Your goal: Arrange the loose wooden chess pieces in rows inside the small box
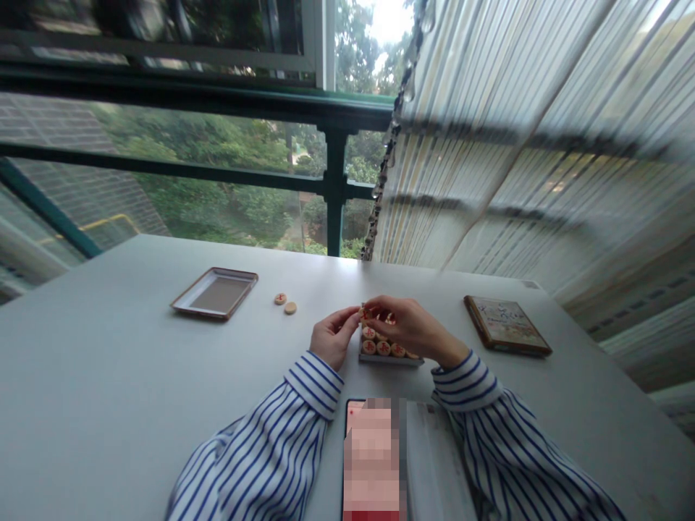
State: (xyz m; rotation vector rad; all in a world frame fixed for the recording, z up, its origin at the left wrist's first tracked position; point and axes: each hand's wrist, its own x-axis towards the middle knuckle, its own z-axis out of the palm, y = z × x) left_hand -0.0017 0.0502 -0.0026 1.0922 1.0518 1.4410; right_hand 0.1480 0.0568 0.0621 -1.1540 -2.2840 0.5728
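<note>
A small tray of round wooden game pieces with red characters (383,349) lies on the white table (108,376) in front of me. My right hand (410,327) hovers over the tray, its fingers pinched on one wooden piece (363,313) at the tray's far left corner. My left hand (332,337) is curled beside the tray's left side, thumb and forefinger touching the same piece. Both sleeves are striped blue and white.
Two loose wooden pieces (285,303) lie left of the tray. A shallow brown-rimmed box lid (215,292) sits further left. A brown box with a printed top (506,325) rests at right. A phone (371,463) and white folded board (434,463) lie near me. Window, railing and blinds behind.
</note>
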